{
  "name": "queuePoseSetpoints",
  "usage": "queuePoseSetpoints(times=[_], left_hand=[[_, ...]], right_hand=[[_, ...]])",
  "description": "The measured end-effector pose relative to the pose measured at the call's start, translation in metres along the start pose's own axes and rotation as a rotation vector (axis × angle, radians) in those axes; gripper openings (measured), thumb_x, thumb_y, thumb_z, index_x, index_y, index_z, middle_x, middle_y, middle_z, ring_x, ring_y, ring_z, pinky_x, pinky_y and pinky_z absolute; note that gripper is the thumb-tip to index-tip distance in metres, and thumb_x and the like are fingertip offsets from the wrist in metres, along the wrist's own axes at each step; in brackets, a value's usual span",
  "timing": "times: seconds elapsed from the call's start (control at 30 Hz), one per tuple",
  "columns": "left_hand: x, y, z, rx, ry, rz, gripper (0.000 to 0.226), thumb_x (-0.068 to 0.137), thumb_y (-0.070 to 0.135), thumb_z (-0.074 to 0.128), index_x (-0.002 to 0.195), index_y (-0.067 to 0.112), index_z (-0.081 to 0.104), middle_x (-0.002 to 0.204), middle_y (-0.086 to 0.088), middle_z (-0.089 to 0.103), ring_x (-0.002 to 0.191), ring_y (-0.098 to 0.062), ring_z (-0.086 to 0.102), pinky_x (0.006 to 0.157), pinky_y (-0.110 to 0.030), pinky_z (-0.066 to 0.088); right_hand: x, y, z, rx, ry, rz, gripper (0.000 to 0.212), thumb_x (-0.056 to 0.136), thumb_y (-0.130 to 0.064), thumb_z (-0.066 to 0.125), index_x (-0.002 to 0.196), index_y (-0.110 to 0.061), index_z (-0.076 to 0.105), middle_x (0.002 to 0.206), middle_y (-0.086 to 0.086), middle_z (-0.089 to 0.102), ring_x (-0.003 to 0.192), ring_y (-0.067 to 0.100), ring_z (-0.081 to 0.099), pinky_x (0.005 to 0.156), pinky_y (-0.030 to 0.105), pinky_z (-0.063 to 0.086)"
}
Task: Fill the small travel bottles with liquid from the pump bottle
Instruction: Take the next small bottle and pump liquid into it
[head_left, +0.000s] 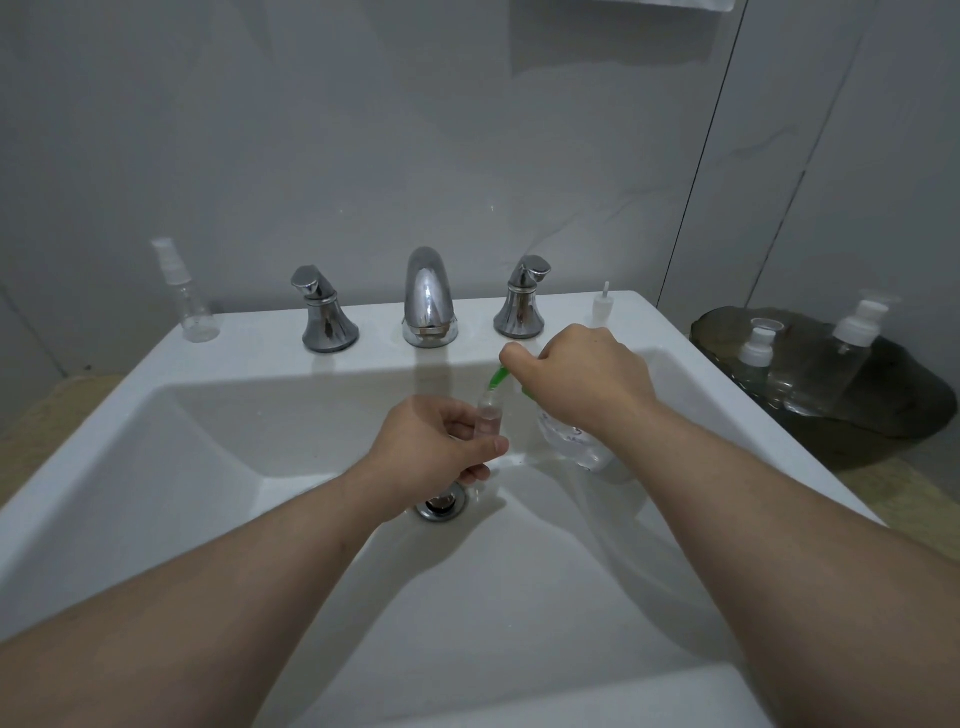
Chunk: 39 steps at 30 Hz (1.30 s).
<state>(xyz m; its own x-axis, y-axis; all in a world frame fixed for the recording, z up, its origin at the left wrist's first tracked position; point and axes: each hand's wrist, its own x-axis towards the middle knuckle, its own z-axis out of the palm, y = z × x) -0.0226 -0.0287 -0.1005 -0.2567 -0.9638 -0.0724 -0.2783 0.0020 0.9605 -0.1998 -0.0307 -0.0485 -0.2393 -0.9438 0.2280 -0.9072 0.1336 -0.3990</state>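
Grips small btl (490, 415) w/ L hand (441, 447) in front of spout (430, 296), slightly right of its line, over the sink (156, 364) basin. Curls L fingers (460, 411) round the btl body, thumb across the front. Neck and open mouth stick up past the fingers, approx upright. Clear plastic; fill level not readable.

Holds pump btl (576, 444) w/ R hand (582, 379) front-right of spout, right next to small btl; touching or not, can't tell. Closes R fingers (515, 358) over the pump head, thumb end toward spout. Clear body w/ liquid sits below the wrist, partly hidden; resting on basin or lifted, can't tell. Green nozzle (497, 378) angled down-left, tip at small btl's mouth.

Drain (441, 504) straight in front of spout, partly under L hand. Chrome handles either side of spout on sink deck: L handle (324, 312), R handle (522, 301).

Clear spray btl (189, 306) far left of spout at deck corner, upright. Small white cap (602, 306) right of spout, past R handle, behind R hand.

Dark tray (909, 410) far right of spout, off the sink, w/ two more clear btls, white tops: short btl (756, 353), tall btl (852, 338).
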Motion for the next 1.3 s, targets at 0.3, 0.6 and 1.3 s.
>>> queuePoseSetpoints(times=[0.3,0.6,1.3], left_hand=[[-0.001,0.002,0.000,0.008,-0.002,-0.008,0.022,0.080,0.010,0.086,0.099,0.007,0.075,0.093,-0.017,0.077,0.069,-0.029,0.076,0.081,-0.055,0.062],[-0.002,0.001,-0.001,0.016,-0.002,-0.009,0.021,0.080,0.011,0.086,0.098,0.008,0.075,0.091,-0.014,0.077,0.071,-0.029,0.076,0.082,-0.055,0.061],[0.001,-0.005,-0.002,0.092,-0.029,-0.048,0.019,0.080,0.007,0.086,0.094,0.005,0.074,0.088,-0.020,0.075,0.065,-0.027,0.075,0.073,-0.041,0.064]], right_hand=[[0.000,0.000,0.000,0.010,-0.012,-0.017,0.048,0.082,-0.060,0.044,0.066,-0.015,0.053,0.071,0.004,0.063,0.067,0.025,0.057,0.057,0.033,0.035],[0.002,0.002,0.001,0.036,-0.020,-0.002,0.050,0.081,-0.062,0.046,0.068,-0.014,0.056,0.072,0.004,0.063,0.068,0.024,0.058,0.058,0.032,0.038],[0.003,0.016,0.015,0.161,-0.257,0.033,0.076,0.080,-0.088,0.040,0.078,-0.020,0.074,0.082,-0.006,0.073,0.082,0.019,0.067,0.082,0.037,0.052]])
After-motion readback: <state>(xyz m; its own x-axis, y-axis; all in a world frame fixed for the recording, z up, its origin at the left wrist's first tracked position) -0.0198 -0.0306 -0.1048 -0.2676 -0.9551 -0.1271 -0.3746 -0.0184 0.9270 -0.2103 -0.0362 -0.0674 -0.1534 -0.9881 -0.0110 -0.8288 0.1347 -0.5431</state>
